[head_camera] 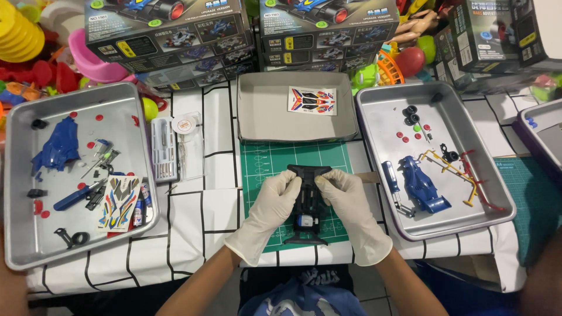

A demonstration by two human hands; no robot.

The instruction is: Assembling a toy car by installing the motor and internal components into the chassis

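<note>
Chassis (pixel 307 205) between two parts trays (pixel 374 105)

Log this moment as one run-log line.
left hand: grips black toy car chassis | right hand: grips same chassis | under: green cutting mat | right tray: blue car body

We have one view only, from a camera worn on the head, so no second view shares any part of the scene. We look steeply down and forward over a table covered in a white cloth with black grid lines (pixel 193 216). Our own forearms enter from the bottom edge, and the white-gloved left hand (pixel 272 205) and white-gloved right hand (pixel 351 205) sit near the centre, fairly close to us. The far edge of the frame reaches the dark printed cardboard boxes (pixel 170 35) at the table's back, and the lower edge shows our lap.
</note>
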